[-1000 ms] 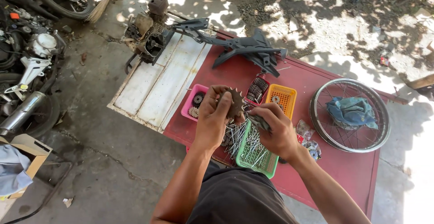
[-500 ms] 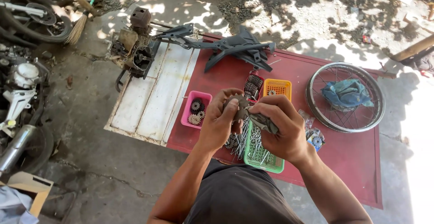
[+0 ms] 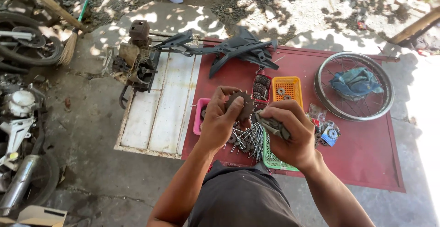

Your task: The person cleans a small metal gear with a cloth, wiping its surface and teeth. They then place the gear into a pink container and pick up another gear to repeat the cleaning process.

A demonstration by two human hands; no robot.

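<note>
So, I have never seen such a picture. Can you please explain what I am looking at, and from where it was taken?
The camera sits on a person's head and looks down at their two bare hands. The left hand holds a small toothed sprocket. The right hand grips a grey cloth. Below them lies a red board with a green basket of thin metal spokes, an orange basket, a pink tray, a spoked wheel and a black frame part. A white panel lies beside it.

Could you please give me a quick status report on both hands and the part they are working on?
Left hand grips small sprocket. Right hand holds grey rag against it. Loose spokes and green basket directly below.
</note>
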